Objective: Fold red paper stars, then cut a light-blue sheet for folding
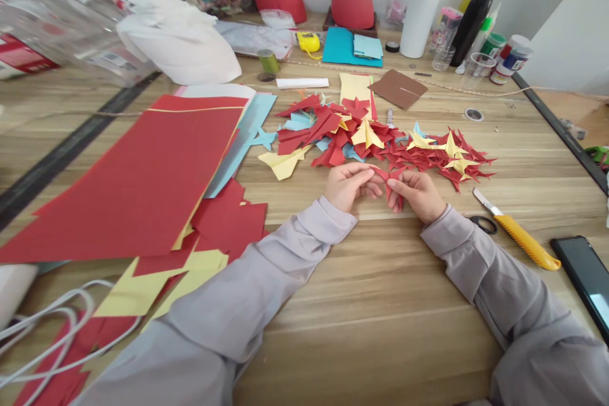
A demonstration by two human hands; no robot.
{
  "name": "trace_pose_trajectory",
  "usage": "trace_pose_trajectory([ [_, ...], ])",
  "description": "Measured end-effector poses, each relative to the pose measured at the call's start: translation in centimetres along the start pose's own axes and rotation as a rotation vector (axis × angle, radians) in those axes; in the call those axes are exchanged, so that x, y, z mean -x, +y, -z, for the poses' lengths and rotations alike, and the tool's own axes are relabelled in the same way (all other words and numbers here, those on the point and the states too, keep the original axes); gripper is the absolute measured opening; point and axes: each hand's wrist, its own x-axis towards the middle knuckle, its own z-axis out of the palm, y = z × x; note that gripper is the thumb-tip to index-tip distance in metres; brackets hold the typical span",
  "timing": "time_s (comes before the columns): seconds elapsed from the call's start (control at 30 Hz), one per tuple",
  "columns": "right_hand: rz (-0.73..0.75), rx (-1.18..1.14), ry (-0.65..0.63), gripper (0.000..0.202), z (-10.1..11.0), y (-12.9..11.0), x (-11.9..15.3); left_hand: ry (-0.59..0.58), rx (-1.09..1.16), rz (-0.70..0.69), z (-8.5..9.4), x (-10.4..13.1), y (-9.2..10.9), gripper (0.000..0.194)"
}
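Note:
Between my two hands is a small folded red paper piece [389, 176] with pointed arms, held just above the wooden table [371, 304]. My left hand [351, 185] pinches its left arm between thumb and fingers. On the other side, my right hand [416, 193] grips it with the thumb pressed on the front. Right behind my hands lies a heap of folded paper pieces [333, 133], mostly red, with some yellow and blue. A second pile of pointed paper stars [451, 155], red with a few yellow, sits beyond my right hand.
Red paper sheets [128, 177] and cut paper pieces [233, 219] cover the left side. To the right lie a yellow utility knife [523, 238] with its blade out, a black tape ring [484, 224] and a phone [585, 279]. Bottles, a yellow tape measure [309, 42] and a white cylinder [421, 16] line the back.

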Motion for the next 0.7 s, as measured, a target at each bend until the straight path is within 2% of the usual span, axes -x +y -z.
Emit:
trace_pose_trajectory([
  [0.23, -0.012, -0.046, -0.016, 0.039, 0.22, 0.32, -0.07, -0.012, -0.024, -0.049, -0.02, 0.05, -0.15, 0.024],
  [0.7, -0.093, -0.069, -0.065, 0.035, 0.61, 0.10, -0.06, -0.061, -0.056, -0.056, 0.07, 0.08, 0.06, 0.020],
])
